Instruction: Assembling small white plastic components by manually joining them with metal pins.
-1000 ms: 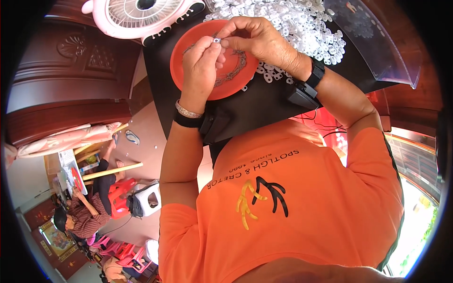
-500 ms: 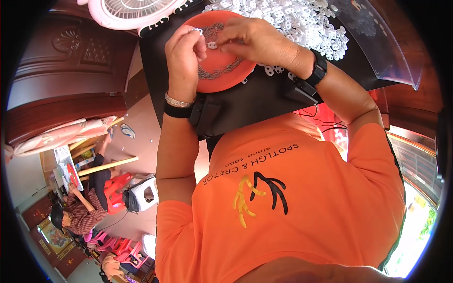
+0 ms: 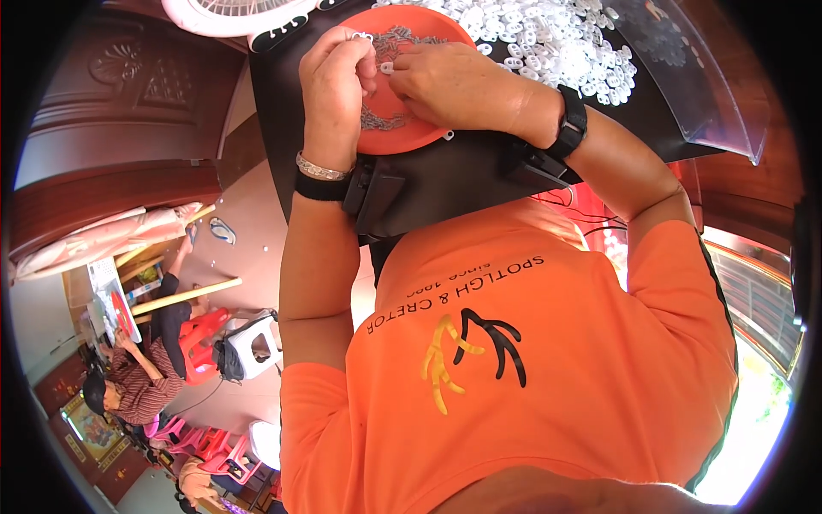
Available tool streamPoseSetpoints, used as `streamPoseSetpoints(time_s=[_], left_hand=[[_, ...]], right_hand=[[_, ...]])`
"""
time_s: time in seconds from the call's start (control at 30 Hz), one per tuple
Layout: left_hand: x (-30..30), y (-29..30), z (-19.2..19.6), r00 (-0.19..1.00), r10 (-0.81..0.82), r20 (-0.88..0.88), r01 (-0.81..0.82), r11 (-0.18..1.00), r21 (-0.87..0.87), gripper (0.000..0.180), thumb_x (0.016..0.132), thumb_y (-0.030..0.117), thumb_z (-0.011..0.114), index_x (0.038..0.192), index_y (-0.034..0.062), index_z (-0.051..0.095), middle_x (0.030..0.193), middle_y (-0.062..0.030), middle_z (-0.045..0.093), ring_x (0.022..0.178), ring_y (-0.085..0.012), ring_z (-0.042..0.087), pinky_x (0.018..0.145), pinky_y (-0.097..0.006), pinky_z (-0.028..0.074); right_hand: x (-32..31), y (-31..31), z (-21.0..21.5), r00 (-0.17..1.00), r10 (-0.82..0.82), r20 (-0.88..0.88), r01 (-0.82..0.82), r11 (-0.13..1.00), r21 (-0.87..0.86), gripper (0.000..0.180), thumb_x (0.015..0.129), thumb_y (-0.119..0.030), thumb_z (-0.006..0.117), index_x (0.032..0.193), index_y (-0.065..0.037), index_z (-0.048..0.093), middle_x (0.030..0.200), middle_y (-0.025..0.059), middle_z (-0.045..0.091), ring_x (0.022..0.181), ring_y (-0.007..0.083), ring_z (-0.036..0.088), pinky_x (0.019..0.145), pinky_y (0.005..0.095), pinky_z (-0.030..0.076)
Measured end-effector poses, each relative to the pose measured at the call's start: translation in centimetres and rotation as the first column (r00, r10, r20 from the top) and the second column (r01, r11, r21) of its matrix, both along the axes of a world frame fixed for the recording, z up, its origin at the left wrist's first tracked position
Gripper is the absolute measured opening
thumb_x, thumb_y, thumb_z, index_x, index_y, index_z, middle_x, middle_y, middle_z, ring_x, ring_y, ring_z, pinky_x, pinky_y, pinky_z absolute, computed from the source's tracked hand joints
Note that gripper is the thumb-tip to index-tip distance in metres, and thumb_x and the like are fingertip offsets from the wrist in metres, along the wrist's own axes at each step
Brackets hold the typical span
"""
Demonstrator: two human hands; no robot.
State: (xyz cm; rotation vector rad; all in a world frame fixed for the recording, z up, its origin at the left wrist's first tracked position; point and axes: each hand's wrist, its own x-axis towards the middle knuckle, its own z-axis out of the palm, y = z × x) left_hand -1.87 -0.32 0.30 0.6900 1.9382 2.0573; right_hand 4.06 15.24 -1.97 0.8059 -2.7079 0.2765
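Observation:
Over an orange-red round dish (image 3: 402, 147) both my hands are at work. My left hand (image 3: 332, 94) is closed, and a small white plastic piece (image 3: 363, 37) shows at its fingertips. With thumb and fingers my right hand (image 3: 458, 86) pinches a white oval plastic piece with two holes (image 3: 387, 68), close to the left fingers. Small grey metal pieces (image 3: 384, 120) lie in the dish, too small to tell their exact kind. Beyond my right hand spreads a heap of the same white oval pieces (image 3: 556, 43).
A black tabletop (image 3: 454, 188) carries the dish and heap. At the right stands a clear plastic panel (image 3: 719, 103). A pale pink fan (image 3: 240, 19) is at the far left. Lower left, another person (image 3: 150, 385) sits near red and white stools (image 3: 257, 347).
My right hand has come down and closed on the white oval piece, its fingers nearer the left hand. The left hand stays nearly in place. The whole view has shifted slightly.

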Motion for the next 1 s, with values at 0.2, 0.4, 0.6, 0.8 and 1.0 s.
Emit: streamPoseSetpoints(time_s=[0.2, 0.4, 0.6, 0.8, 1.0], left_hand=[[-0.1, -0.1, -0.1, 1.000, -0.013, -0.002, 0.013, 0.999, -0.030, 0.021, 0.089, 0.017, 0.046, 0.072, 0.0049, 0.051, 0.063, -0.0012, 0.049, 0.056, -0.0085, 0.045, 0.052, -0.022, 0.033], [0.5, 0.3, 0.3, 0.997, -0.067, 0.029, 0.069, 0.997, -0.047, 0.020, 0.090, 0.016, 0.046, 0.076, 0.0040, 0.052, 0.064, -0.0008, 0.050, 0.056, -0.0075, 0.046, 0.052, -0.020, 0.034], [1.1, 0.9, 0.1, 0.991, -0.077, 0.112, 0.080, 0.997, -0.019, 0.014, 0.086, 0.011, 0.053, 0.077, 0.0012, 0.056, 0.062, -0.0011, 0.052, 0.055, -0.0074, 0.046, 0.051, -0.021, 0.035], [1.7, 1.1, 0.4, 0.990, -0.100, 0.103, 0.106, 0.993, -0.055, 0.017, 0.087, 0.015, 0.054, 0.075, 0.0020, 0.056, 0.061, -0.0003, 0.050, 0.055, -0.0070, 0.044, 0.051, -0.022, 0.035], [1.6, 1.3, 0.2, 0.992, -0.103, 0.067, 0.108, 0.990, -0.085, 0.019, 0.086, 0.014, 0.053, 0.072, 0.0010, 0.055, 0.060, -0.0007, 0.050, 0.053, -0.0068, 0.043, 0.050, -0.022, 0.034]], right_hand=[[-0.5, 1.7, 1.1, 0.996, -0.030, 0.084, 0.047, 0.977, -0.210, 0.016, 0.075, -0.008, 0.060, 0.090, -0.004, 0.059, 0.085, 0.0101, 0.061, 0.084, 0.0285, 0.060, 0.072, 0.0373, 0.049], [-0.9, 2.8, 1.3, 0.956, 0.065, 0.287, 0.178, 0.650, -0.739, 0.014, 0.089, -0.007, 0.055, 0.101, -0.001, 0.059, 0.093, 0.0080, 0.065, 0.090, 0.0148, 0.063, 0.080, 0.0281, 0.049], [-1.3, 3.5, 1.2, 0.929, 0.203, 0.311, 0.202, 0.426, -0.882, 0.014, 0.092, -0.008, 0.056, 0.101, 0.000, 0.063, 0.092, 0.0013, 0.063, 0.086, 0.0078, 0.057, 0.079, 0.0219, 0.047], [-0.9, 3.6, 2.0, 0.833, 0.359, 0.421, 0.367, 0.213, -0.906, 0.020, 0.092, -0.020, 0.060, 0.098, -0.001, 0.061, 0.082, 0.0005, 0.062, 0.070, 0.0074, 0.056, 0.070, 0.0211, 0.048], [-0.6, 3.1, 2.4, 0.823, 0.324, 0.467, 0.398, 0.256, -0.881, 0.024, 0.093, -0.027, 0.059, 0.088, -0.004, 0.059, 0.072, -0.0014, 0.056, 0.063, 0.0069, 0.051, 0.060, 0.0204, 0.043]])
